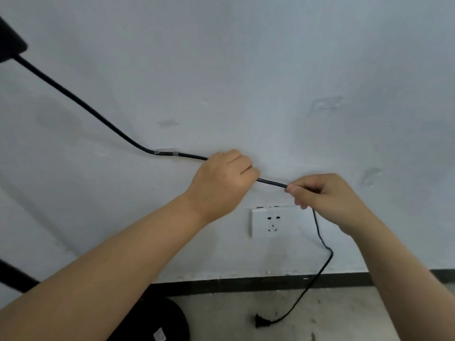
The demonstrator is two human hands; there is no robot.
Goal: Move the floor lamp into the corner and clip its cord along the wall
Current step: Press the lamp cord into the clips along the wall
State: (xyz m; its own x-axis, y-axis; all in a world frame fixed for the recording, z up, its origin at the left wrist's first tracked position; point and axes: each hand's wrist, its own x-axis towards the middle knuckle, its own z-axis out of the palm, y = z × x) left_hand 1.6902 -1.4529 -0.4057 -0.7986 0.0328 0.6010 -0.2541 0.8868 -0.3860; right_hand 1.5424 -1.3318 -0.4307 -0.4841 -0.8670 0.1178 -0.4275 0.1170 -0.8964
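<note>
Both forearms reach to the wall: left hand (pixel 221 178) fisted around the cord (pixel 272 182), right hand (pixel 327 200) pinching it just beside. One clear clip (pixel 166 152) already holds it. Tugging sideways could peel that clip loose.

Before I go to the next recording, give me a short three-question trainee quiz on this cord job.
1. True or false: the plug is pushed into the wall socket.
2. How many clips already pin the cord to the wall?
3. Which hand pinches the cord nearer the plug end: A) left hand, B) right hand?

Key:
1. False. The plug lies on the floor.
2. One, to the left of both hands.
3. B. From the right hand the cord hangs down to the plug.
</note>
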